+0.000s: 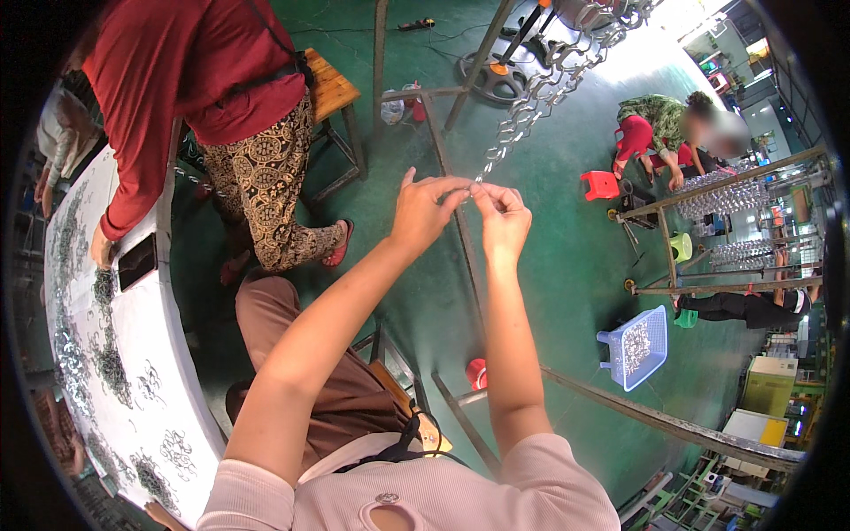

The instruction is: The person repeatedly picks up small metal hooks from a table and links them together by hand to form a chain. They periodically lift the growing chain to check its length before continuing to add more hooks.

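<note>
1. Head view, progress. A long chain of metal links point(531, 102) runs from the person's fingertips up toward 1 o'clock, where it hangs over a rack. That much reads as already joined. The lowest link sits at the fingertips, near picture centre, slightly toward 12 o'clock. Judged from this, the joining of that end link is in hand, not finished. Loose metal parts remain on the white table point(168, 389) at 9 o'clock and in the blue basket point(636, 347) at 4 o'clock, so stock is left.

2. Head view, left hand point(427, 211). Forearm rises from 7 o'clock, elbow bent, wrist raised. Thumb and forefinger pinched narrow on the chain's end; remaining fingers fanned upward.

3. Head view, right hand point(502, 217). Forearm rises from 6 o'clock, nearly upright. Fingers curled, tips pinched close on the same end link, touching or just beside the left fingertips. Whether a separate loose link is held cannot be told; too small.

4. Head view, surroundings. A co-worker in a red top point(190, 62) leans on the table at 10 o'clock. Another person sits by a red stool point(602, 184) at 2 o'clock. Green floor point(558, 265) below.
</note>
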Motion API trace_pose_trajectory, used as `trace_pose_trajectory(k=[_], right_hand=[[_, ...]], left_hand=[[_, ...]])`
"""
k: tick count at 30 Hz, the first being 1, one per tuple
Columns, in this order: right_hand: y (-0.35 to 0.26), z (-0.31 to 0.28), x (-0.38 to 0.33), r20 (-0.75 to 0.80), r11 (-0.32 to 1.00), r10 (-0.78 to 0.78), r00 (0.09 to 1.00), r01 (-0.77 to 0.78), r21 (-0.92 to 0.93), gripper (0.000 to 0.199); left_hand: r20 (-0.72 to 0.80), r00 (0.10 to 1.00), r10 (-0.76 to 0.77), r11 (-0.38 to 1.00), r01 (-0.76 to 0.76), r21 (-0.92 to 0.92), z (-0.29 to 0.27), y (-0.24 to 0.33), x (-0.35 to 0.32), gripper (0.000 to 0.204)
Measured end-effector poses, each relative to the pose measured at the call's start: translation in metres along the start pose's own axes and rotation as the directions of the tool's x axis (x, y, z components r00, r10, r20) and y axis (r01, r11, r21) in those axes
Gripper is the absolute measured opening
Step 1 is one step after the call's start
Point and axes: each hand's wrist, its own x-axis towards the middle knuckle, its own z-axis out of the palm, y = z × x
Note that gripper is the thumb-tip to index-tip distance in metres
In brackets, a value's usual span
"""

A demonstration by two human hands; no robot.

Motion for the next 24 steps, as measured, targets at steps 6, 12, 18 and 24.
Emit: trace_pose_trajectory(k=[6,12,18,24], right_hand=[[0.001,0.006,-0.007,0.091,0.976,0.099,0.991,-0.115,0.184,0.02],[0.022,0.005,0.012,0.018,0.999,-0.052,0.999,0.052,-0.012,0.023],[0.044,0.011,0.053,-0.17,0.953,-0.194,0.966,0.145,-0.267,0.021],[0.048,0.022,0.063,-0.158,0.919,-0.242,0.957,0.173,-0.355,0.018]], left_hand=[[-0.027,1.0,0.013,1.0,-0.013,0.02,-0.006,0.003,-0.007,0.015],[-0.053,0.996,-0.072,0.997,0.072,-0.007,-0.019,-0.002,-0.015,0.013],[-0.075,0.985,-0.153,0.987,0.148,-0.067,-0.054,0.008,-0.03,0.009],[-0.132,0.972,-0.194,0.976,0.177,-0.125,-0.09,0.012,-0.041,0.01]])
